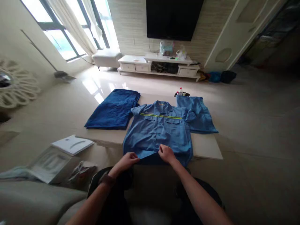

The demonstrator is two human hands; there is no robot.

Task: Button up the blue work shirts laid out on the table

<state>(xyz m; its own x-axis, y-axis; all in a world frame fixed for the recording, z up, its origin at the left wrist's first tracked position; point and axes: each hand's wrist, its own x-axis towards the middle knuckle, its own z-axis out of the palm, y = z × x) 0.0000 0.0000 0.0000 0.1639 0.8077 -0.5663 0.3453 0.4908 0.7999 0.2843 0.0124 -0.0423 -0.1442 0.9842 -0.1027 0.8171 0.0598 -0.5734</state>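
A blue short-sleeved work shirt (161,128) lies front up on the low table (207,145), its collar pointing away from me. A yellow-striped band crosses its chest above two flap pockets. My left hand (127,160) is closed on the near hem at the left. At the middle of that hem, by the button front, my right hand (167,153) pinches the cloth. Between both hands the hem is lifted, and darker cloth shows beneath it. A darker blue folded garment (112,109) rests left of the shirt. Lighter blue folded cloth (202,115) lies at the right, partly under a sleeve.
Bottles with red caps (180,91) stand behind the right-hand cloth. A white box (72,144) and a grey sofa (35,200) are at my left. Across the floor, a white TV cabinet (157,67) stands below a television (173,18). A long-handled dustpan (61,74) leans at the far left.
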